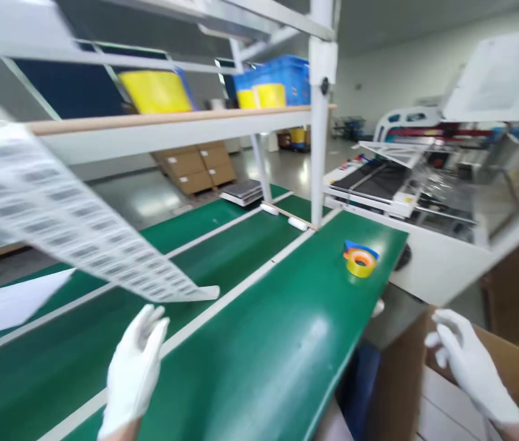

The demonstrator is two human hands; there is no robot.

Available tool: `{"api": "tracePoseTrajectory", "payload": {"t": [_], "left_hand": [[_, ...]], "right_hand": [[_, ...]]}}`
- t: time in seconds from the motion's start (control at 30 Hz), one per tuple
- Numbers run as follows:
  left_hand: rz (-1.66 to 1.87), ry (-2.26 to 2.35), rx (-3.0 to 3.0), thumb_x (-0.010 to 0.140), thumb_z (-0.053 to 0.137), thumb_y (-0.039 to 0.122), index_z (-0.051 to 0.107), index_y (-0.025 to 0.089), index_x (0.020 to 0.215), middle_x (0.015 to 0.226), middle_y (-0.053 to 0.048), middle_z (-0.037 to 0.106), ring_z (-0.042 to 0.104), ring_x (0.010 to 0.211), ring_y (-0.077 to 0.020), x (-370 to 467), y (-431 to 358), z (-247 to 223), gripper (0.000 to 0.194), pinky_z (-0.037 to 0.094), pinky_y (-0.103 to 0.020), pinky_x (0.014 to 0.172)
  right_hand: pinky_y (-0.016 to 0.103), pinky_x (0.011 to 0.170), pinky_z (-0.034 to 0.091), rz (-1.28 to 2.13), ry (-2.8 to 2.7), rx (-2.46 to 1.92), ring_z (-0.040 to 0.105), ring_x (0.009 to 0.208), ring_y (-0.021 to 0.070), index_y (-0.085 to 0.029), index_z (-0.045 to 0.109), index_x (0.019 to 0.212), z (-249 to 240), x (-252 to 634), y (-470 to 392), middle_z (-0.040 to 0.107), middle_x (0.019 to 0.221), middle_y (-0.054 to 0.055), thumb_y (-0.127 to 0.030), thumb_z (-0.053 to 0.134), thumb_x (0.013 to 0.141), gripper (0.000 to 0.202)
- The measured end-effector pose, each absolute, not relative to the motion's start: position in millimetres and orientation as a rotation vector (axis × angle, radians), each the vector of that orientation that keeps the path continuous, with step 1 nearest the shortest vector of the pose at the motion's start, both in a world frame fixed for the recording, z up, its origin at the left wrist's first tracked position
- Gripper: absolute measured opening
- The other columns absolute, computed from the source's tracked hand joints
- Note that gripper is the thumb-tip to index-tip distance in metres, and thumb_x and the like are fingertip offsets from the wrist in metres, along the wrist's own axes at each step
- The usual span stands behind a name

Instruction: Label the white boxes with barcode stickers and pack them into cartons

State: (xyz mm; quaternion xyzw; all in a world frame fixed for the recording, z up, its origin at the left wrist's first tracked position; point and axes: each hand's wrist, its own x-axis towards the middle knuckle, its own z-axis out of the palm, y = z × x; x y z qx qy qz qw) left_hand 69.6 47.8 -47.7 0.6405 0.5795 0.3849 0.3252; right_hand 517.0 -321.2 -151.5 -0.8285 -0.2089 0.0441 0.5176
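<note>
My left hand [133, 370], in a white glove, is raised over the green bench with its fingers loosely apart and nothing in them. Just beyond its fingertips hangs the lower end of a long sheet of printed labels [85, 214], curled at the tip. My right hand [468, 364], gloved in white too, hovers over an open cardboard box [397, 380]. Its fingers are half bent and appear to hold nothing. White flat-topped packages [445, 407] lie inside the box beneath it.
Rolls of tape [360, 267] with a blue dispenser lie near the bench's right edge. A white upright post [318, 135] carries a shelf [186, 128] with blue and yellow bins. White paper sheets [21, 303] lie at left. A machine with a black belt [369, 177] stands at right.
</note>
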Motion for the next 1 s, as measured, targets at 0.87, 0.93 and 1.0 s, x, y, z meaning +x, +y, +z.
{"api": "tracePoseTrajectory", "payload": {"t": [0.87, 0.93, 1.0], "left_hand": [[1.022, 0.726, 1.437, 0.094, 0.071, 0.039, 0.036, 0.022, 0.163, 0.156, -0.013, 0.057, 0.055, 0.143, -0.0295, 28.8, -0.5, -48.1, 0.079, 0.043, -0.046, 0.123], [1.065, 0.743, 1.401, 0.093, 0.073, 0.036, 0.006, 0.026, 0.17, 0.152, -0.014, 0.06, 0.06, 0.138, -0.0282, 28.2, -10.4, -47.4, 0.102, 0.047, -0.046, 0.119], [1.131, 0.799, 1.402, 0.09, 0.075, 0.032, -0.02, 0.031, 0.166, 0.148, -0.012, 0.063, 0.067, 0.128, -0.0258, 27.9, -17.4, -49.9, 0.122, 0.052, -0.047, 0.112]], "right_hand": [[0.036, 0.088, 0.055, 0.636, -1.491, -1.269, 0.067, 0.095, 0.0205, -0.024, 0.063, 0.109, -67.4, 238.5, -31.1, 0.071, 0.107, 0.003, -0.03, 0.057, 0.093, 0.019], [0.034, 0.081, 0.054, 0.613, -1.49, -1.303, 0.066, 0.082, 0.0187, -0.024, 0.062, 0.099, -58.9, 234.2, -30.5, 0.07, 0.092, 0.0, -0.029, 0.057, 0.093, 0.01], [0.033, 0.078, 0.054, 0.564, -1.493, -1.307, 0.066, 0.079, 0.0181, -0.024, 0.062, 0.095, -53.9, 232.4, -31.9, 0.07, 0.088, -0.001, -0.029, 0.057, 0.094, 0.007]]}}
